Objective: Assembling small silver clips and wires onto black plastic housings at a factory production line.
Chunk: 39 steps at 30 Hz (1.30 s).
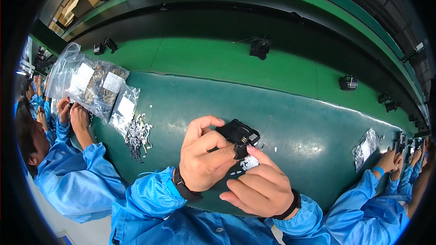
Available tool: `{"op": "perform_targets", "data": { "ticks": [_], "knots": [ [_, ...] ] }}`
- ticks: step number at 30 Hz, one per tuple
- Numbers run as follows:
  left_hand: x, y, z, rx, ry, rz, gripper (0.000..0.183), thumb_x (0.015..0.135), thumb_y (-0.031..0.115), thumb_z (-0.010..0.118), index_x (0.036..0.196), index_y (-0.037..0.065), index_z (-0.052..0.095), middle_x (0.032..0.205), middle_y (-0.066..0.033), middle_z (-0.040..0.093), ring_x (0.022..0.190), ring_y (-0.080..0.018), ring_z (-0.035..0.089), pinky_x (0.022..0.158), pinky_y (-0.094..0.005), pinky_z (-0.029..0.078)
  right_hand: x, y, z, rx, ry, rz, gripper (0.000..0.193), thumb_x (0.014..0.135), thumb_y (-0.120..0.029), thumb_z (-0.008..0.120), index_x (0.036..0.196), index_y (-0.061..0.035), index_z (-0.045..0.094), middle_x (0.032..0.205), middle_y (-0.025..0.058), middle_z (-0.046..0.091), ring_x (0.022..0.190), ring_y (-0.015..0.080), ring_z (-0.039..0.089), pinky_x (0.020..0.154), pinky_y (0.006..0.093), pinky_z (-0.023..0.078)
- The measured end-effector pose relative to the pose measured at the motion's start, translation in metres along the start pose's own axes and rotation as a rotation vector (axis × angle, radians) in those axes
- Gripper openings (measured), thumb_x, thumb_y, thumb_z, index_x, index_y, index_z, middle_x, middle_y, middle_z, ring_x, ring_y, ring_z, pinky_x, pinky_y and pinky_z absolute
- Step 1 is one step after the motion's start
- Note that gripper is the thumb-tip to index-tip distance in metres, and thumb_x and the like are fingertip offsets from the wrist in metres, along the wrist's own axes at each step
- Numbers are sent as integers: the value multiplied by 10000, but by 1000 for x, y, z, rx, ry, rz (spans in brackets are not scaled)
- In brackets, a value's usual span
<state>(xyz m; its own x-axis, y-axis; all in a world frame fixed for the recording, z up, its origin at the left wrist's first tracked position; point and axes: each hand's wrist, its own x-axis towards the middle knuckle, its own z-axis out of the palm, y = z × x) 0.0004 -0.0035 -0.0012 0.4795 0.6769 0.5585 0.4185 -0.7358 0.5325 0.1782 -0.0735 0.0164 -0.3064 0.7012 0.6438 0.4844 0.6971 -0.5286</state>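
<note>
In the middle of the bench, my left hand (204, 154) is closed on a black plastic housing (234, 130) and holds it a little above the surface. Small gold-coloured metal contacts show near the housing's right end. The stretched index finger of my right hand (265, 188) presses at the lower right corner of that housing. My right thumb stands apart and the other fingers are curled, with nothing visible in them. Beneath and between my hands lie small white pieces (249, 162), partly hidden.
At left, clear bags of small metal parts (102, 86) stand beside a pile of white and dark pieces (137, 136). Black assemblies (260, 48) sit on the green conveyor belt (195, 61) beyond the bench. Co-workers in blue sleeves (75, 177) work on both sides; another bag (364, 149) lies right.
</note>
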Motion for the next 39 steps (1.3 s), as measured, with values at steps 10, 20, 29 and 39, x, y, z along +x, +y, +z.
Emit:
{"op": "perform_targets", "data": {
  "ticks": [10,20,29,39],
  "knots": [
    [-1,8,2,176,73,97,310,589,29,780,884,123,804,802,21,601,1024,-288,601,653,-347,450,0,-2,3,6,6,47,203,812,-152,837,837,-29,677,712,3,521,640,164,528,1060,533,532],
    [3,-2,0,57,40,-8,238,568,44,864,778,87,759,785,5,591,976,-290,622,740,-380,491,-14,10,-10,1304,578,563,54,972,7,620,943,9,665,741,98,665,677,165,620,1162,630,356],
    [3,5,-3,-293,76,-217,243,662,101,949,734,18,732,668,-69,585,665,-224,628,578,-323,471,-3,4,-4,133,116,590,503,849,-123,844,1266,44,618,1100,176,698,910,224,688,787,340,567],
    [6,-8,9,-366,22,79,321,739,-67,702,1040,41,730,1035,-125,688,1018,-366,651,874,-435,552,5,30,8,586,93,687,491,908,7,753,1349,59,543,1312,125,579,1069,159,655,868,308,615]
  ]
}}
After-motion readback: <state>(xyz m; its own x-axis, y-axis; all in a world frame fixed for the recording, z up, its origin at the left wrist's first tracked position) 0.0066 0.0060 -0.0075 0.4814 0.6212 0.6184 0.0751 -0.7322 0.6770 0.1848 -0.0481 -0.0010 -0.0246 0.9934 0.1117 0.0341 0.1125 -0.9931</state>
